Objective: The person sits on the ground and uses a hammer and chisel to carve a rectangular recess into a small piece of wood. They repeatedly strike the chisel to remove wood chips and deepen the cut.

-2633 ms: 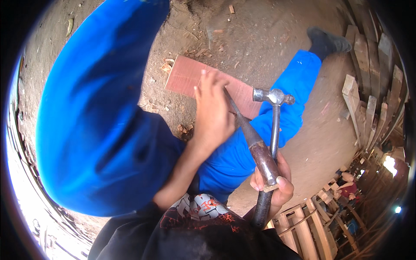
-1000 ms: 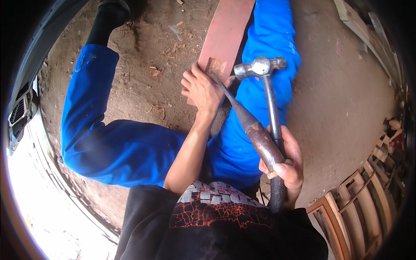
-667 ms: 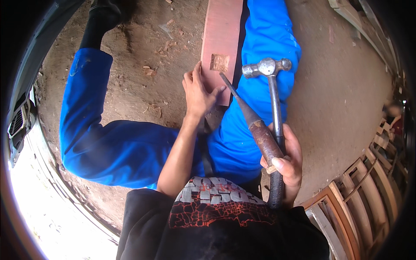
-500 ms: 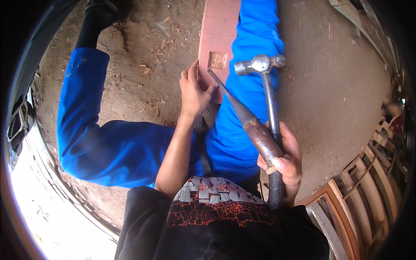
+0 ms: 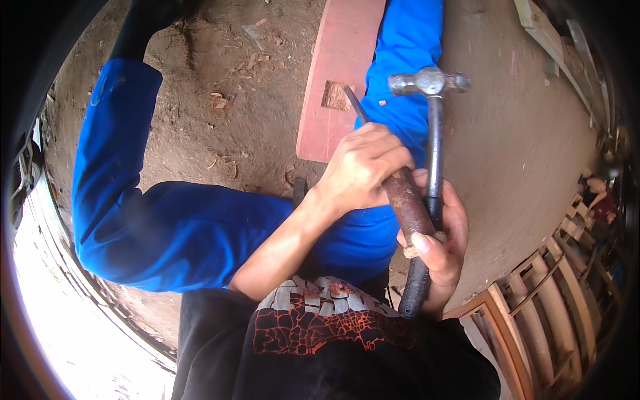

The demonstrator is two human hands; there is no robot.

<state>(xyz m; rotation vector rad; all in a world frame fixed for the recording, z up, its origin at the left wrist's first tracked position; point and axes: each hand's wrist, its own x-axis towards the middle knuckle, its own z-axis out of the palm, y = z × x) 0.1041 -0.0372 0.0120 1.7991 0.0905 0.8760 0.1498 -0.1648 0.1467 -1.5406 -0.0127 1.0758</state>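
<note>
A chisel [image 5: 408, 203] with a worn brown handle slants up and left across my lap. My left hand [image 5: 367, 167] is closed round it where the blade meets the handle, hiding part of the metal. My right hand [image 5: 443, 257] grips a ball-peen hammer [image 5: 435, 147], head up, and also keeps its thumb against the butt of the chisel handle. Beyond the hands lies a reddish wooden board [image 5: 340, 53] with a squarish recess [image 5: 335, 96] cut in it. The chisel's tip appears over the recess's right edge; whether it touches the wood I cannot tell.
My blue-trousered right leg [image 5: 410, 47] runs along the board's right side; the left leg [image 5: 180, 227] is bent out to the left. Wood chips [image 5: 220, 101] are scattered on the dirt floor. Wooden frames [image 5: 533, 313] stand at the lower right, with another person [image 5: 602, 203] beyond them.
My left hand has left the board's edge and moved right and nearer, closing round the chisel. Hammer and chisel have shifted slightly right and up in view, still in my right hand.
</note>
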